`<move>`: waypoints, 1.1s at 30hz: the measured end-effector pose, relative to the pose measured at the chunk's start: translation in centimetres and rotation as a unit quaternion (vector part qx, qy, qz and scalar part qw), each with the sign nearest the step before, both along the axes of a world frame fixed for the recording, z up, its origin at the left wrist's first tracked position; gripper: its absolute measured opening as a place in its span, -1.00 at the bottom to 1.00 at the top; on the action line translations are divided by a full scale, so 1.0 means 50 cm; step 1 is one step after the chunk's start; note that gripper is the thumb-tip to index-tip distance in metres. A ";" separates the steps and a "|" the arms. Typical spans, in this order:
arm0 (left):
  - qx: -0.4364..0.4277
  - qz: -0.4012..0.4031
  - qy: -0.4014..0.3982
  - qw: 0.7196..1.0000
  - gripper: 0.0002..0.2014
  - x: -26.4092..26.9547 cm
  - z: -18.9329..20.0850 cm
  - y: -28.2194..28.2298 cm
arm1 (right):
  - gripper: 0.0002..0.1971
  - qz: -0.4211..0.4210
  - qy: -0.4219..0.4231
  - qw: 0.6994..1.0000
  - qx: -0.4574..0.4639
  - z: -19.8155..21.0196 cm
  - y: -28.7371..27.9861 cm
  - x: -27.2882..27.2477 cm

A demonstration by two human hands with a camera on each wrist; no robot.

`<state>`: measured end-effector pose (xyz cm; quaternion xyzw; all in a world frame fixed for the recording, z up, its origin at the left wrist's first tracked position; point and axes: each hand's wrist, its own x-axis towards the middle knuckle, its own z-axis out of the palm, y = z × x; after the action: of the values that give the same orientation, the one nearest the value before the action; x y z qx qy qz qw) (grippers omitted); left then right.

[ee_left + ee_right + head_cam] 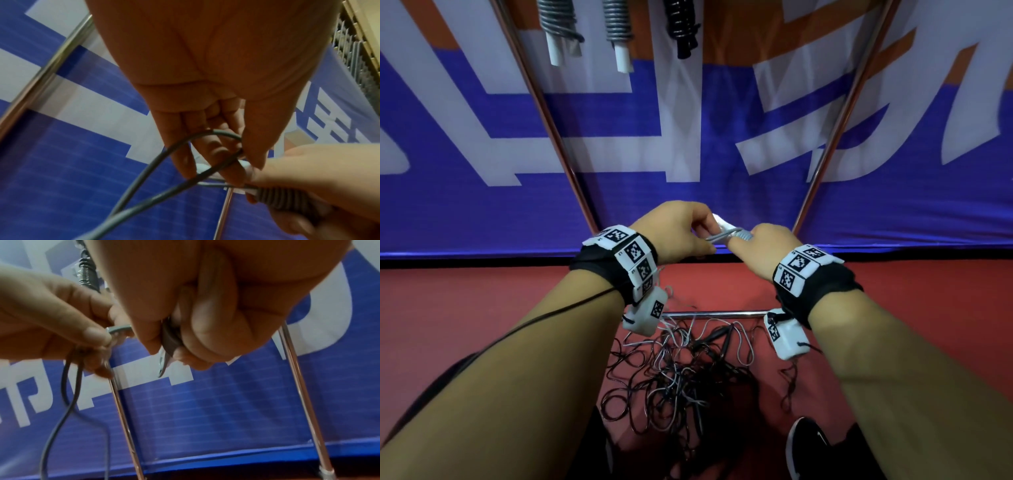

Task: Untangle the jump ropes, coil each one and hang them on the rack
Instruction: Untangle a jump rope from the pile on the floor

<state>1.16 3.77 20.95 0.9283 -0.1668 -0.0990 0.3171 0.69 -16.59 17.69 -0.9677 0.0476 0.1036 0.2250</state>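
1. Rack uprights [825, 150]: polished metal tube, glossy and reflective.
2. Grey rope [144, 177]: smooth, plastic-looking cord with a faint sheen.
3. Banner [688, 130]: matt woven-looking cloth, printed blue, white and orange.
4. Floor [482, 301]: matt red surface.
5. Wrist bands [599, 263]: black cloth carrying matt white printed tags.

Three coiled ropes [619, 24] hang side by side at the top of the rack [544, 113], whose two poles slant down before the banner [688, 137] behind it. The left hand [674, 233] and right hand [770, 246] meet between the poles, with a rope [726, 234] between them. Below them, a tangle of ropes [674, 370] lies on the floor [482, 291], just before the rack's bottom bar [719, 312]. A shoe [808, 445] stands right of the tangle.
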 end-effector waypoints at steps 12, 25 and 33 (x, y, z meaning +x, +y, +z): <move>-0.165 0.015 0.211 0.963 -0.51 -0.006 -0.022 -0.016 | -0.64 -0.009 -0.009 0.999 0.053 0.010 0.016 -0.010; -0.125 0.030 0.136 0.982 -0.66 0.008 -0.041 -0.002 | -0.77 -0.071 0.107 0.937 0.325 -0.006 0.022 -0.004; -0.190 0.018 0.173 0.966 -0.68 -0.002 -0.026 -0.009 | -0.45 -0.095 0.161 0.868 0.461 0.035 0.014 -0.021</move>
<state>1.05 3.35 19.62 0.8229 -0.1082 -0.2190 0.5130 -0.35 -15.87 19.43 -0.7148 0.1213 0.2464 0.6431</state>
